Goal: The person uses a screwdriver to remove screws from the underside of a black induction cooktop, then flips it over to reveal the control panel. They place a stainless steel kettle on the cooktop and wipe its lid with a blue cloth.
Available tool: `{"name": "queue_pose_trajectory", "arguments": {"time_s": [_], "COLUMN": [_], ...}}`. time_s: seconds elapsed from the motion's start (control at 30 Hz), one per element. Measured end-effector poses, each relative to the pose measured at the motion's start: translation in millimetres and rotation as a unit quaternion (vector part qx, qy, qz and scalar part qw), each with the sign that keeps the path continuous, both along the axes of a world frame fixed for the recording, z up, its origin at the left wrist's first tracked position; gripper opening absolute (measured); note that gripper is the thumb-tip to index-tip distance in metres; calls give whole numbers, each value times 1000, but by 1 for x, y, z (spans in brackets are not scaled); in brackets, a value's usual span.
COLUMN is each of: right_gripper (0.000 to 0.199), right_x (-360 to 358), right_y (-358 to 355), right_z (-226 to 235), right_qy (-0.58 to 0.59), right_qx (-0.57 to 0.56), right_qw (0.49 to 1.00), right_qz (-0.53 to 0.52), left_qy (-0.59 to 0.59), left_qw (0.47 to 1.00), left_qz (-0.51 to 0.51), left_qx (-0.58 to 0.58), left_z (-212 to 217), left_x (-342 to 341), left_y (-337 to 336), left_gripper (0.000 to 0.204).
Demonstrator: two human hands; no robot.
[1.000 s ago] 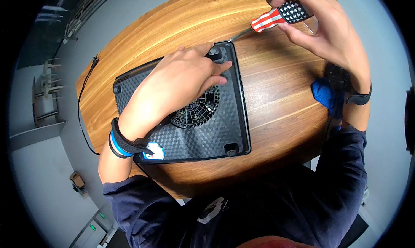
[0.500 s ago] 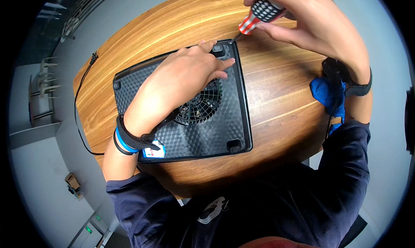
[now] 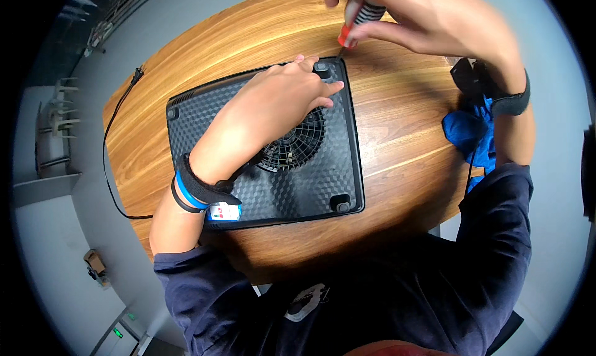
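A black laptop cooling pad (image 3: pixel 298 191) lies with its footed side up, its round fan grille (image 3: pixel 295 146) in the middle. My left hand (image 3: pixel 287 90) rests on the pad near the far right foot, fingers spread, and its wrist and forearm cover part of the pad's left side. In my right hand (image 3: pixel 413 22) is a screwdriver (image 3: pixel 357 24) with a red, white and black handle. Its shaft points down at the pad's far right corner; the exact spot where the tip touches is too small to tell.
Everything lies on a wood-grain table (image 3: pixel 403 120) with a curved edge. Along its left side runs a black power cord (image 3: pixel 107 163) with a plug. A crumpled blue cloth (image 3: pixel 462 129) and a black item (image 3: pixel 467 76) sit by my right forearm. A white-and-blue label (image 3: pixel 225 211) shows on the pad.
My right hand has shifted left and turned about the screwdriver, its handle now more upright and blurred. The pad appears slightly further right in view. My left hand stays on it.
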State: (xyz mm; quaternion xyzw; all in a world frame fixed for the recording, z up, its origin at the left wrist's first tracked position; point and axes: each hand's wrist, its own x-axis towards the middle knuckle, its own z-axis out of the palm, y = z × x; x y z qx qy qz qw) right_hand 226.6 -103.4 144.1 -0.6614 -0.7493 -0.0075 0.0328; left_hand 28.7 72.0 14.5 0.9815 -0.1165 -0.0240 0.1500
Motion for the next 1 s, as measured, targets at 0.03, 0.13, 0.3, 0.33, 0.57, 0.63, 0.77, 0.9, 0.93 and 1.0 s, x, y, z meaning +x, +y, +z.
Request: {"name": "queue_pose_trajectory", "arguments": {"time_s": [0.03,0.13,0.3,0.33,0.57,0.63,0.77,0.9,0.93,1.0], "right_gripper": [34,37,33,32,50,42,27,49,54,67], "right_x": [-9,-7,10,12,-12,-11,6,-21,-20,-16], "right_y": [0,1,1,1,6,4,1,15,13,8], "right_z": [4,1,7,8,13,15,11,36,37,32], "right_qy": [-37,-44,53,62,-21,12,67,-81,-79,-74], "right_qx": [-25,-9,1,0,-30,-10,3,-194,-181,-155], "right_qw": [996,992,997,995,992,997,996,959,961,963], "right_qz": [-76,-120,59,80,-119,-74,60,-189,-195,-209], "left_qy": [9,24,-80,-114,18,30,-157,-178,-183,-88], "left_qw": [1000,1000,996,993,1000,999,986,983,982,995], "left_qz": [-1,-10,-18,-23,6,16,-25,-24,-26,-24], "left_qx": [-6,-5,-19,-34,-19,-18,-49,-47,-45,-29], "left_z": [0,2,-9,-10,4,5,-9,-15,-12,-6], "left_x": [1,5,-1,-2,5,3,-3,-4,-3,3], "left_y": [1,0,0,-1,-3,-3,-1,-1,-2,-2], "left_gripper": [44,45,39,39,42,41,39,38,38,36]}}
